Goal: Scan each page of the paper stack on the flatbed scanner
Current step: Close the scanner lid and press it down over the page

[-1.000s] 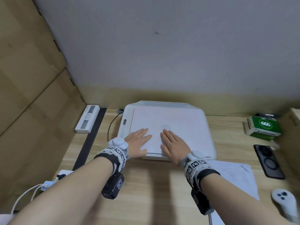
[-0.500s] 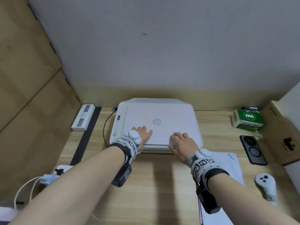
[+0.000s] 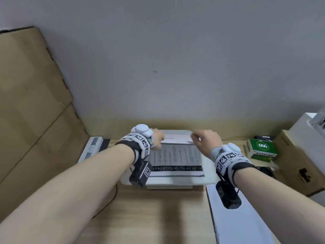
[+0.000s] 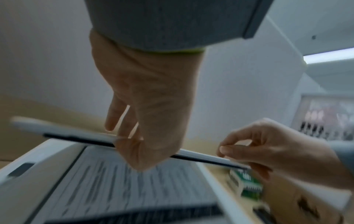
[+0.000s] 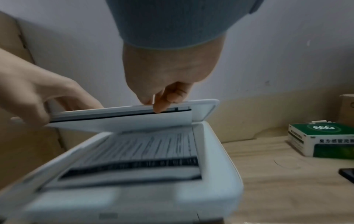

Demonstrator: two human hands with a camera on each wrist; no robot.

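Both hands on scanner lid (image 3: 177,138), raised at front edge: left hand (image 3: 156,140) and right hand (image 3: 205,142) each grasped it. Printed page (image 3: 175,155) lay on the glass. Paper stack (image 3: 233,217) on tabletop, right. Likely next: open fully, swap page.

Both forearms reach forward, bare, each wrist strapped with a marker band. The left hand (image 3: 157,140) and right hand (image 3: 206,142) sit level at the far end, fingers and thumbs pinching the lid (image 3: 176,138) edge.
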